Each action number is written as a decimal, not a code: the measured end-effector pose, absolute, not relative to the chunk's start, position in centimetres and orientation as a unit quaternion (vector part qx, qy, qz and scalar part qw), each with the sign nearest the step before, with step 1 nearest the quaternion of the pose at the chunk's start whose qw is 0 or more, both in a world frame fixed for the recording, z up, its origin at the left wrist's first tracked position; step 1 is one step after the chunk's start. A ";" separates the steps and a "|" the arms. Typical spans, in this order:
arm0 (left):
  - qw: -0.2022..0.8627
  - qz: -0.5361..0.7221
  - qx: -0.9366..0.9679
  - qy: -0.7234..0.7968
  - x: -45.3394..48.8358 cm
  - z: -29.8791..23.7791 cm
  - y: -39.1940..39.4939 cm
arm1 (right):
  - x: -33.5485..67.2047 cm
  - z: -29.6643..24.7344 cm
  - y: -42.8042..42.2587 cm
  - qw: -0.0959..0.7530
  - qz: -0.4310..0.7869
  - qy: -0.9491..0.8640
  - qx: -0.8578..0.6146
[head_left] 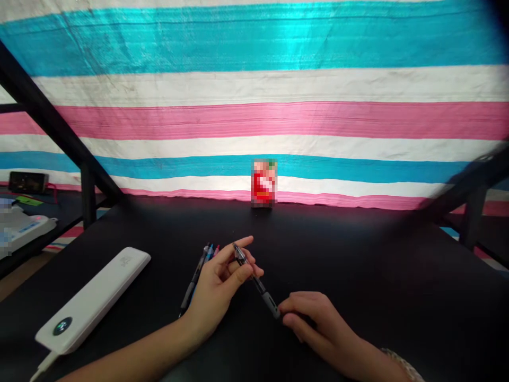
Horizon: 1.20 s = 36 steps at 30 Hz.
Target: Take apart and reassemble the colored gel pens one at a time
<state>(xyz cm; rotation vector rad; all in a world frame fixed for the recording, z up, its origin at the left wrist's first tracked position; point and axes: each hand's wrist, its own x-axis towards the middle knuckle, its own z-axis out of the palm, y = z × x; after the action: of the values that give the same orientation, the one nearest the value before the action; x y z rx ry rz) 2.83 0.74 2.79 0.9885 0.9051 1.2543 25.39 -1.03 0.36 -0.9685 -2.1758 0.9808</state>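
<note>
A pen (260,289) with a clear, dark barrel and a grey grip slants across the middle, above the black table. My left hand (212,286) holds its upper part between thumb and fingers, with the index finger stretched out past it. At the pen's lower end, the thumb and index finger of my right hand (322,323) are pinched together around the tip, which they hide. Beside my left hand lies a dark pen with a grey grip (194,286). A blue pen (209,252) and a red pen (217,249) lie alongside it, partly covered by that hand.
To the left, a white power bank (95,297) with a cable lies on the black table (358,249). A blurred red box (263,183) stands at the back edge before a striped sheet (278,85). Dark metal bars (59,122) flank both sides.
</note>
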 end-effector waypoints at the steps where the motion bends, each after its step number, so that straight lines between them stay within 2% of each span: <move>1: 0.605 0.544 0.423 0.399 2.7 2.9 0.8 | 25.6 0.3 -1.0 0.286 0.363 -0.804 -0.373; 6: 0.582 0.550 0.440 0.406 1.9 3.0 1.3 | 26.5 -0.1 -0.8 0.300 0.381 -0.775 -0.405; 20: 0.624 0.507 0.469 0.365 2.0 3.0 1.4 | 26.9 0.3 -0.3 0.320 0.351 -0.777 -0.413; 36: 0.626 0.516 0.461 0.361 1.9 2.5 1.8 | 27.0 0.2 -0.2 0.318 0.327 -0.786 -0.418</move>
<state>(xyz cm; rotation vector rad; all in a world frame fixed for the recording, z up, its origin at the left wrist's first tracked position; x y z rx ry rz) 1.91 1.81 2.51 1.0571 0.8281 1.1826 27.00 -0.17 0.21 -1.0985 -2.0673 0.8613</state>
